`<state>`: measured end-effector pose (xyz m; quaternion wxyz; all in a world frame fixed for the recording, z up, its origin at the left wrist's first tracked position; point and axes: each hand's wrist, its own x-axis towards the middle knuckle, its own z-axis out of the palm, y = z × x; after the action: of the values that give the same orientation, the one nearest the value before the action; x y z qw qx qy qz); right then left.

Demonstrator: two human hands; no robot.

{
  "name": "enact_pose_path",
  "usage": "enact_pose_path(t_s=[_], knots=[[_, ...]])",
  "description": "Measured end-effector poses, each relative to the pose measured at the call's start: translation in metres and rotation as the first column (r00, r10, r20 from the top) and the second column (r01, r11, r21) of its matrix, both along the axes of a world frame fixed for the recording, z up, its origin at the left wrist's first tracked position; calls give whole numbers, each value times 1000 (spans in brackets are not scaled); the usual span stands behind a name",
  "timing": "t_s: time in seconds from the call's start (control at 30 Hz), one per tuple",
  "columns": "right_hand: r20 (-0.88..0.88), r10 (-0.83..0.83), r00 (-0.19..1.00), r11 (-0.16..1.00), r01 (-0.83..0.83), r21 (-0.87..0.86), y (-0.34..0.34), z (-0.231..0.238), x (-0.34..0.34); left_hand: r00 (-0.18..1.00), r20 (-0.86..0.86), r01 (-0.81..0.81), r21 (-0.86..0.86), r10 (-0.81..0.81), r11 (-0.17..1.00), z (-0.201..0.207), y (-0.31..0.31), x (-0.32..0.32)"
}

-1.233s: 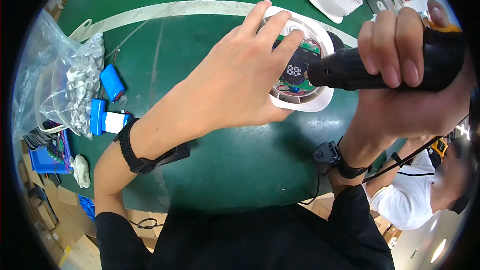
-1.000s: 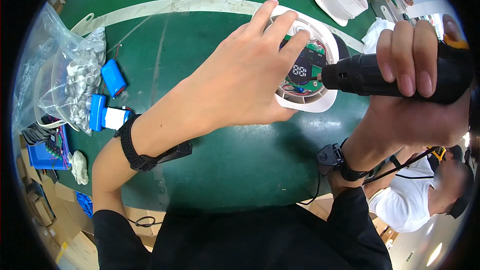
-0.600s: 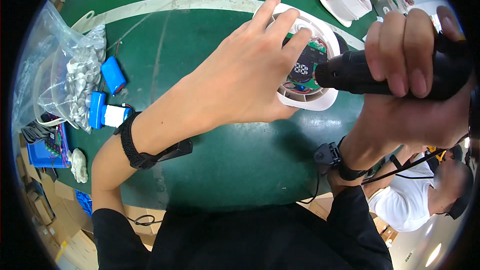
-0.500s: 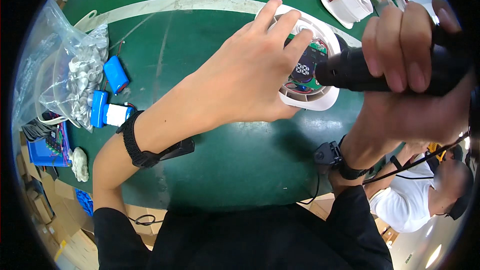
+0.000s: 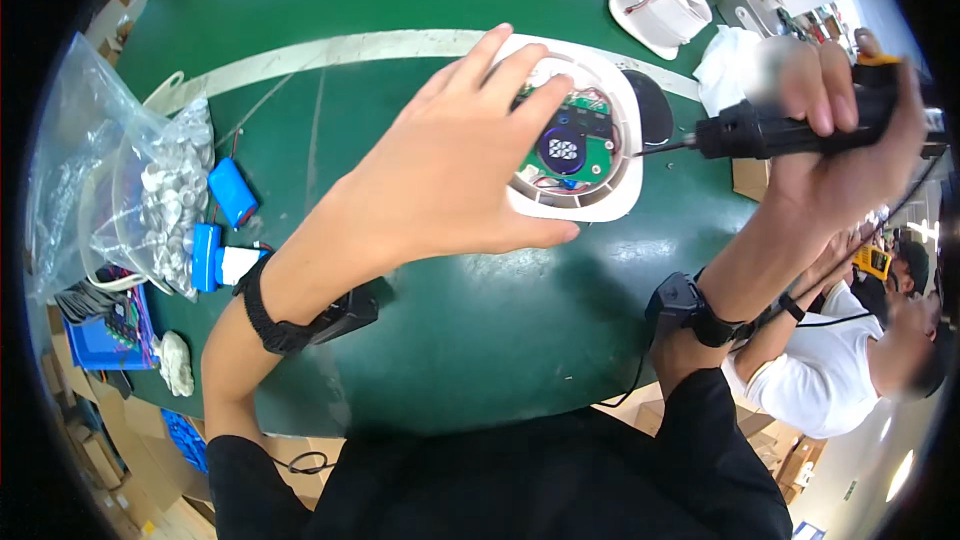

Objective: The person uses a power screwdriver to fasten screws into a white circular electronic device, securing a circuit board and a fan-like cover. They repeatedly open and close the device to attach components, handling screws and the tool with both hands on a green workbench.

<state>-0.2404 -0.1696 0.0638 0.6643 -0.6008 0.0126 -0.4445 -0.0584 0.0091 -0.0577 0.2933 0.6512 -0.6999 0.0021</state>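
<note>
My left hand spans the white plastic housing, with its thumb by the near rim and its fingers over the left side and far edge. Inside the housing lies a green circuit board with a round dark display; my fingers hide part of the board. My right hand is wrapped round a black electric screwdriver, held sideways with its thin bit pointing left. The bit's tip is at the housing's right rim in the picture; whether it touches cannot be told.
To the left are a clear bag of small whitish parts, blue battery packs and a blue tray. A white cylindrical part and a dark oval piece stand beyond the housing. Another person is at the right.
My right hand has drawn the screwdriver back from over the board to the right, and its bit now shows. My left hand stays on the housing; the whole view has shifted slightly.
</note>
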Motion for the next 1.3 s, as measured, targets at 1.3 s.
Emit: enact_pose_path(t_s=[1.3], knots=[[-294,217,931,974,-225,7,-28,-141,38,935,-264,-207,128,235,970,44,-16,-27]])
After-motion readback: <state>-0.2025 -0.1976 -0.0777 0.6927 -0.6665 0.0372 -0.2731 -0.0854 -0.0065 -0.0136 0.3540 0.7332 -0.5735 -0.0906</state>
